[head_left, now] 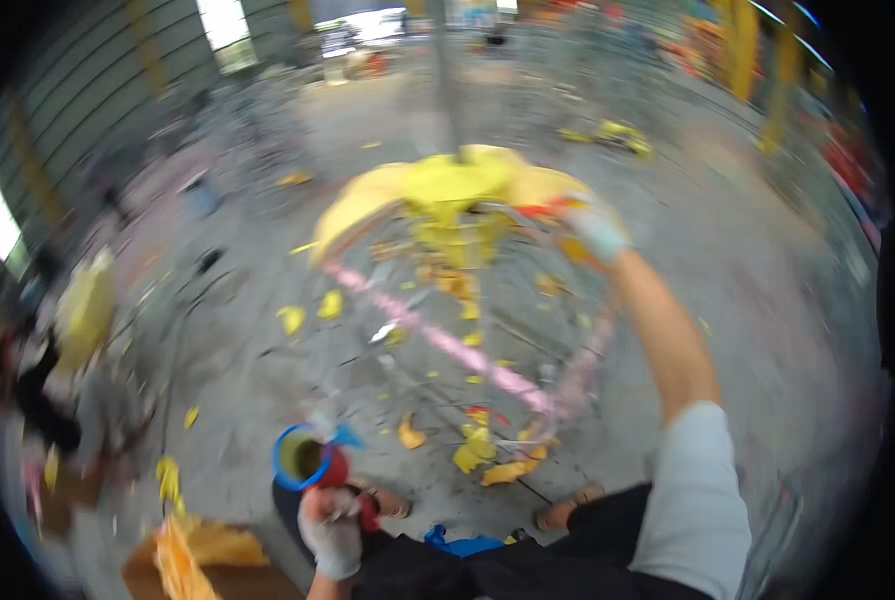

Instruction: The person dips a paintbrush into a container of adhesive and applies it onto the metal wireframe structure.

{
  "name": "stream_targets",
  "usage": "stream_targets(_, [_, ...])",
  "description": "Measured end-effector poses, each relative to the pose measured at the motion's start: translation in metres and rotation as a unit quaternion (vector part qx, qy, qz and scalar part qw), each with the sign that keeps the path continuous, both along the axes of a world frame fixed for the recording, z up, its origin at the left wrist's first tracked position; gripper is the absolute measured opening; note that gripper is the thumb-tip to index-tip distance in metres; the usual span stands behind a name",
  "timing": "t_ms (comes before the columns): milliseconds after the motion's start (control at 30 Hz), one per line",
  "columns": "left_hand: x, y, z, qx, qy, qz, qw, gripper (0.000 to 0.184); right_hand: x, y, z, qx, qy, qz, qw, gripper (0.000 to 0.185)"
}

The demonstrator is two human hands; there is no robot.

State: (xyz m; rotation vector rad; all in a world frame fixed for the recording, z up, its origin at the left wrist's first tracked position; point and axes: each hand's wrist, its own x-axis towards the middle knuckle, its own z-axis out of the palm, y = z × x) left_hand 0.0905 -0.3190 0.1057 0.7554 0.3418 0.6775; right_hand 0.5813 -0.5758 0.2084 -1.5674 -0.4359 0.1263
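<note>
My right hand (595, 228), in a pale glove, is stretched forward to the right edge of a yellow, petal-shaped piece (457, 182) on a frame. Its fingers are closed round something red and orange, too blurred to name. My left hand (333, 535), also gloved, is low in the view and holds a red cup (333, 468) with a blue rim and yellowish contents. A pink bar (437, 338) runs slantwise below the yellow piece, and a grey pole (447, 90) rises from its top.
Yellow and orange scraps (474, 445) lie on the grey floor near my feet. A cardboard box (217, 575) with orange material stands at the lower left. Another person (47, 400) is at the far left beside a yellow bundle (85, 310). A blue bucket (200, 195) stands further back.
</note>
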Motion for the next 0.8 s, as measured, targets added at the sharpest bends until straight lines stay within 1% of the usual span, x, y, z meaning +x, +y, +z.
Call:
stream_targets(33, [0.0, 0.002, -0.004, 0.008, -0.013, -0.006, 1.0, 0.029, -0.004, -0.003, 0.004, -0.037, 0.018, 0.001, 0.999, 0.015])
stream_targets(67, [-0.003, 0.003, -0.006, 0.016, -0.025, -0.016, 0.999, 0.029, -0.007, -0.009, -0.003, -0.017, -0.043, 0.009, 0.999, 0.016])
stream_targets(100, [-0.002, 0.001, 0.005, -0.002, -0.027, -0.027, 0.999, 0.03, 0.002, -0.023, -0.009, -0.141, -0.138, -0.023, 0.98, 0.018])
stream_targets(133, [-0.004, -0.001, 0.012, -0.021, -0.03, -0.047, 0.998, 0.031, 0.013, -0.041, -0.026, -0.129, -0.163, 0.01, 0.978, 0.017])
stream_targets(167, [-0.009, -0.002, 0.007, -0.021, -0.033, -0.021, 0.999, 0.031, -0.012, -0.051, -0.02, -0.067, -0.089, 0.003, 0.994, 0.014])
stream_targets(233, [-0.009, 0.002, -0.005, -0.011, -0.033, -0.051, 0.998, 0.035, -0.004, -0.092, -0.048, -0.055, -0.133, -0.039, 0.989, 0.012])
stream_targets(267, [-0.011, 0.002, -0.006, -0.009, -0.033, -0.04, 0.999, 0.035, -0.02, -0.104, -0.053, -0.02, -0.069, -0.1, 0.992, 0.01])
stream_targets(300, [-0.012, 0.002, -0.006, -0.01, -0.035, -0.048, 0.998, 0.035, -0.018, -0.126, -0.067, 0.012, -0.04, -0.085, 0.995, 0.008])
stream_targets(367, [-0.013, -0.003, -0.006, -0.016, -0.039, -0.068, 0.997, 0.036, -0.009, -0.171, -0.109, 0.115, 0.029, -0.075, 0.99, 0.01])
stream_targets(400, [-0.013, -0.004, -0.006, -0.018, -0.043, -0.079, 0.996, 0.037, -0.036, -0.174, -0.105, 0.113, 0.069, -0.115, 0.985, 0.014])
stream_targets(467, [-0.012, -0.007, -0.005, -0.017, -0.04, -0.076, 0.996, 0.036, -0.046, -0.195, -0.128, 0.152, 0.144, -0.171, 0.963, 0.016])
stream_targets(500, [-0.014, -0.009, -0.005, -0.018, -0.033, -0.08, 0.996, 0.036, -0.051, -0.207, -0.146, 0.151, 0.143, -0.162, 0.965, 0.016])
stream_targets(533, [-0.016, -0.01, -0.005, -0.02, -0.026, -0.082, 0.996, 0.035, -0.055, -0.218, -0.165, 0.182, 0.139, -0.165, 0.959, 0.017])
stream_targets(567, [-0.02, -0.011, -0.004, -0.021, -0.017, -0.085, 0.996, 0.035, -0.055, -0.218, -0.175, 0.213, 0.137, -0.168, 0.953, 0.017])
stream_targets(667, [-0.029, -0.015, 0.0, -0.015, -0.021, -0.086, 0.996, 0.034, -0.072, -0.197, -0.178, 0.206, 0.138, -0.14, 0.959, 0.018])
stream_targets(733, [-0.034, -0.016, 0.005, -0.006, -0.025, -0.09, 0.996, 0.034, -0.103, -0.167, -0.171, 0.202, 0.137, -0.114, 0.963, 0.018])
stream_targets(800, [-0.042, -0.014, 0.009, 0.002, -0.017, -0.069, 0.997, 0.034, -0.133, -0.138, -0.16, 0.197, 0.14, -0.08, 0.967, 0.019])
